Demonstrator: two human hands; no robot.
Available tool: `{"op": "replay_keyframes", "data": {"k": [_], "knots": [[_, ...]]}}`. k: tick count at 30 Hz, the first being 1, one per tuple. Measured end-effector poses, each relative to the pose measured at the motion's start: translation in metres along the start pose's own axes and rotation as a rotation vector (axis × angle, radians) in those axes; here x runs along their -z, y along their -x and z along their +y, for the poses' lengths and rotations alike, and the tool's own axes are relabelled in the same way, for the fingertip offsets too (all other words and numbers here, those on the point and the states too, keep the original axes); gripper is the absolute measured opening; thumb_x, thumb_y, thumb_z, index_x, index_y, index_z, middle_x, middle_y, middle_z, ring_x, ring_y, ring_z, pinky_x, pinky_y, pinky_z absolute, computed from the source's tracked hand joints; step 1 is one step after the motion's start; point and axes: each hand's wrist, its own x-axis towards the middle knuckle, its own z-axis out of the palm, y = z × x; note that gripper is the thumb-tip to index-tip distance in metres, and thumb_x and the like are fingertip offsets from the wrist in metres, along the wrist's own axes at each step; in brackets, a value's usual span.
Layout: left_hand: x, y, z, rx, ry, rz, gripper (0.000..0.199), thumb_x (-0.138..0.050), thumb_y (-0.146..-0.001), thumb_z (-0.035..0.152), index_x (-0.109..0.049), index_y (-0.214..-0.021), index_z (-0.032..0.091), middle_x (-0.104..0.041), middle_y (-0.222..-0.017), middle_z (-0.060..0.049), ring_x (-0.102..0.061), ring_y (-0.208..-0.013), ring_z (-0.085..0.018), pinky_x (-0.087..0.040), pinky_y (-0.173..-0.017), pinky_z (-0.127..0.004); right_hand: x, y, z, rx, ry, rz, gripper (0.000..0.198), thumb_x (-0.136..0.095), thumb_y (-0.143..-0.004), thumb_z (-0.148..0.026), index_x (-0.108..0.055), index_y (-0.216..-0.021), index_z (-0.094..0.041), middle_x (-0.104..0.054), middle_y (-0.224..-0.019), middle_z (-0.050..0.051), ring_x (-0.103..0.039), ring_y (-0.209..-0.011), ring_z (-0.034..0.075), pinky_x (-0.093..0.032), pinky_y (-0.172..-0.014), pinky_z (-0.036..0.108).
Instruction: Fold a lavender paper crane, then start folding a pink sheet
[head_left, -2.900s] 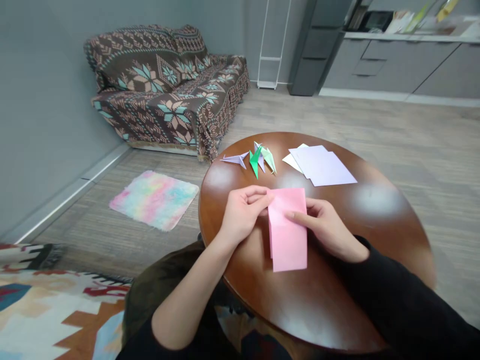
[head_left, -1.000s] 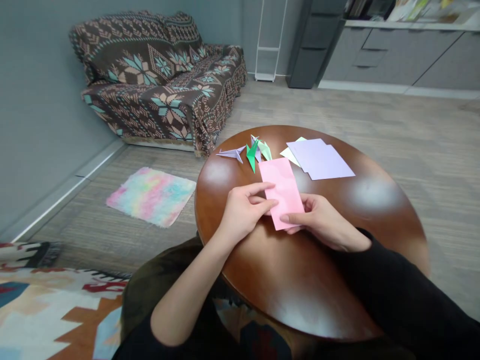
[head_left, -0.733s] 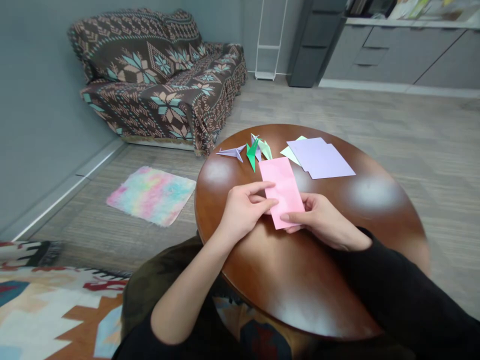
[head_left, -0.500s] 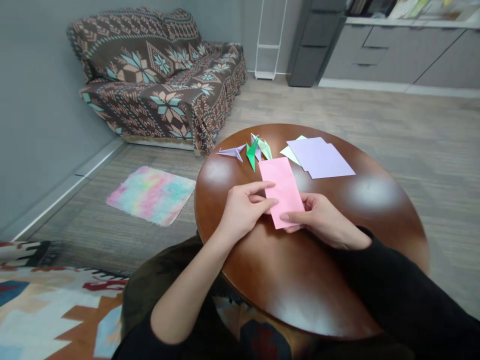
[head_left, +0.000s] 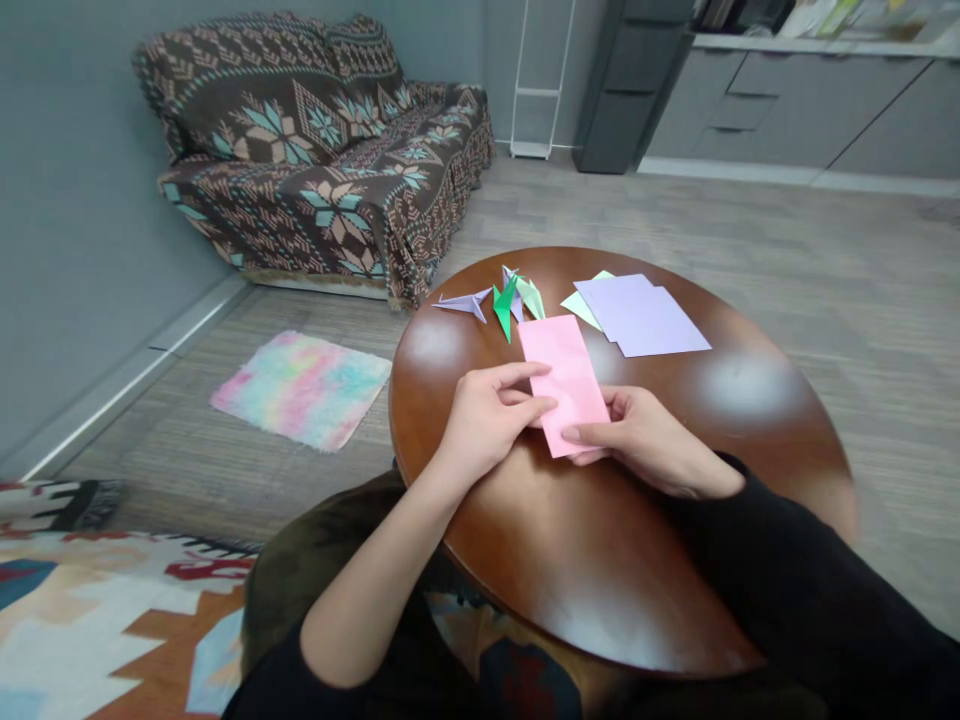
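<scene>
Paper (head_left: pixel 574 375), pink and oblong, lies pinched over the table (head_left: pixel 637 580), the left hand (head_left: pixel 487 415) gripping one long edge and the right hand (head_left: pixel 649 440) a near corner. Uneven pressure between the two could skew it or press in a stray crease; a nudge outward could disturb the green figure (head_left: pixel 505 303) just beside its far corner. Several fingertips are hidden underneath (so their exact hold cannot be told), whether the underside touches wood is unclear, and the counter (head_left: pixel 810 43) is cut off.
</scene>
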Motion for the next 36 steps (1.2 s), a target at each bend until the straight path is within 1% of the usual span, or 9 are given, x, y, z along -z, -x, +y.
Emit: {"op": "replay_keyframes", "data": {"k": [12,17,19,21,23,24,27,31,36], "knots": [[0.0003,0.0007,0.0004,-0.010,-0.013,-0.012,0.045,-0.084,-0.076,0.025,-0.078,-0.119,0.016,-0.080,-0.070,-0.004,-0.077,-0.069,-0.023,-0.059,-0.067,-0.030,-0.0013,0.0006,-0.0001,0.009,0.023,0.010,0.037,-0.096,-0.066,-0.025,-0.083,-0.100,-0.017,-0.082,-0.095,0.006,-0.077,-0.078,0.018,-0.064,-0.068,0.026],[0.0014,0.0010,-0.0007,-0.049,-0.058,-0.018,0.048,-0.084,-0.078,0.024,-0.076,-0.125,0.018,-0.075,-0.061,0.000,-0.071,-0.060,-0.017,-0.054,-0.061,-0.025,-0.0031,0.0014,-0.0013,0.004,0.034,0.014,0.038,-0.095,-0.065,-0.025,-0.082,-0.100,-0.016,-0.082,-0.093,0.007,-0.077,-0.075,0.020,-0.064,-0.067,0.029],[0.0012,0.0016,0.0002,-0.063,-0.047,-0.012,0.050,-0.083,-0.078,0.023,-0.074,-0.127,0.018,-0.080,-0.074,-0.003,-0.070,-0.058,-0.015,-0.053,-0.059,-0.023,-0.0039,0.0016,-0.0020,0.010,0.042,0.023,0.038,-0.095,-0.065,-0.025,-0.082,-0.100,-0.015,-0.082,-0.091,0.007,-0.076,-0.073,0.020,-0.064,-0.066,0.030],[0.0004,0.0022,0.0020,-0.087,-0.009,0.005,0.054,-0.083,-0.077,0.020,-0.073,-0.130,0.019,-0.081,-0.115,-0.011,-0.073,-0.063,-0.012,-0.056,-0.061,-0.021,-0.0045,0.0017,-0.0025,0.015,0.053,0.027,0.037,-0.095,-0.065,-0.025,-0.082,-0.098,-0.015,-0.082,-0.090,0.006,-0.076,-0.072,0.019,-0.063,-0.066,0.030],[-0.0007,0.0030,0.0038,-0.115,0.033,0.019,0.059,-0.083,-0.075,0.017,-0.071,-0.134,0.020,-0.059,-0.153,-0.016,-0.075,-0.068,-0.011,-0.058,-0.063,-0.020,-0.0047,0.0020,-0.0026,0.021,0.064,0.027,0.037,-0.095,-0.065,-0.026,-0.081,-0.098,-0.015,-0.082,-0.091,0.006,-0.076,-0.073,0.019,-0.063,-0.067,0.030],[-0.0012,0.0033,0.0045,-0.128,0.050,0.018,0.063,-0.083,-0.075,0.016,-0.070,-0.136,0.021,-0.048,-0.162,-0.017,-0.076,-0.071,-0.010,-0.060,-0.065,-0.020,-0.0046,0.0022,-0.0025,0.022,0.071,0.026,0.037,-0.095,-0.065,-0.026,-0.081,-0.098,-0.016,-0.082,-0.091,0.006,-0.076,-0.074,0.020,-0.062,-0.068,0.031],[-0.0012,0.0037,0.0049,-0.159,0.077,-0.004,0.070,-0.083,-0.076,0.017,-0.065,-0.143,0.025,-0.035,-0.169,-0.019,-0.075,-0.072,-0.009,-0.061,-0.066,-0.020,-0.0035,0.0029,-0.0020,0.025,0.105,0.024,0.040,-0.094,-0.067,-0.028,-0.081,-0.102,-0.016,-0.082,-0.093,0.006,-0.076,-0.076,0.022,-0.061,-0.069,0.033],[0.0012,0.0038,0.0043,-0.174,0.077,-0.072,0.075,-0.082,-0.077,0.015,-0.061,-0.147,0.029,-0.031,-0.171,-0.018,-0.073,-0.071,-0.007,-0.061,-0.065,-0.020,-0.0008,0.0029,-0.0024,0.081,0.177,0.024,0.043,-0.094,-0.069,-0.029,-0.080,-0.108,-0.017,-0.083,-0.105,0.007,-0.076,-0.088,0.023,-0.059,-0.078,0.033],[0.0023,0.0070,0.0091,-0.128,0.060,-0.254,0.073,-0.081,-0.077,0.012,-0.064,-0.145,0.030,-0.034,-0.169,-0.018,-0.072,-0.068,-0.008,-0.059,-0.061,-0.021,0.0038,0.0004,-0.0039,0.202,-0.049,0.187,0.035,-0.086,-0.080,-0.044,-0.080,-0.105,-0.020,-0.082,-0.101,0.006,-0.074,-0.083,0.023,-0.058,-0.076,0.033]]}}
